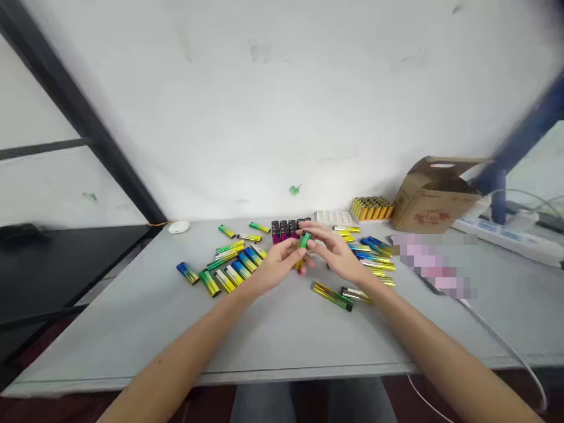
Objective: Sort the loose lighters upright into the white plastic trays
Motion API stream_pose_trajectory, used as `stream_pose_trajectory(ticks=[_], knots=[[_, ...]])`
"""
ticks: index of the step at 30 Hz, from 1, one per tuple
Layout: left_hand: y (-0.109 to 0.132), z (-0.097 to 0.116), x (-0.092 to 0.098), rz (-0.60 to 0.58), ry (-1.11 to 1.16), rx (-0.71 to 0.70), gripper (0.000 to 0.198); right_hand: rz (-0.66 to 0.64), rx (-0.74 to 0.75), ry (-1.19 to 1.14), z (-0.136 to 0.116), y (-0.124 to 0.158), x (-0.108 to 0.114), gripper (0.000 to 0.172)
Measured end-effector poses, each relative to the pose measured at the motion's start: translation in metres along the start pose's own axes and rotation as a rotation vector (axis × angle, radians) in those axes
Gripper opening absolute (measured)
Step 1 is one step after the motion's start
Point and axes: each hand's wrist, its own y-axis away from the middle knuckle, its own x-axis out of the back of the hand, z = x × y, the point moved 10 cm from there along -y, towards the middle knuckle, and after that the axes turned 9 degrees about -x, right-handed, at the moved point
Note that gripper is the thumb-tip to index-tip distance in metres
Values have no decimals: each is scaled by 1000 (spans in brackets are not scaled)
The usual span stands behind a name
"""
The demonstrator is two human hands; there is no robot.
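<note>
In front of me, above the middle of the table, I hold a shiny green-and-yellow tube (304, 239) with a dark end. My left hand (284, 259) is closed round its lower part. The thumb and fingers of my right hand (328, 249) are on its upper end. Left of my hands lie several similar tubes, some side by side in a row, with a blue-and-yellow tube (188, 273) apart from them. Below my right hand lies a yellow-and-green tube (332, 295). Behind my hands stands a block of purple tubes with black tops (282, 230), partly hidden.
At the back are a white tray (333, 217), a block of yellow tubes (372, 208) and an open cardboard box (434, 200). On the right lie a phone-like device (429, 267), its screen blurred, with a white cable, and a power strip (506, 238). A white mouse (178, 227) lies back left.
</note>
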Motion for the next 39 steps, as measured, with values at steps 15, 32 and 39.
stream_pose_trajectory(ticks=[15, 32, 39], knots=[[2, 3, 17, 93, 478, 153, 49, 309, -318, -279, 68, -12, 69, 43], [3, -1, 44, 278, 382, 135, 39, 299, -387, -47, 85, -11, 68, 48], [2, 2, 65, 360, 340, 93, 31, 292, -365, 1, 90, -13, 69, 48]])
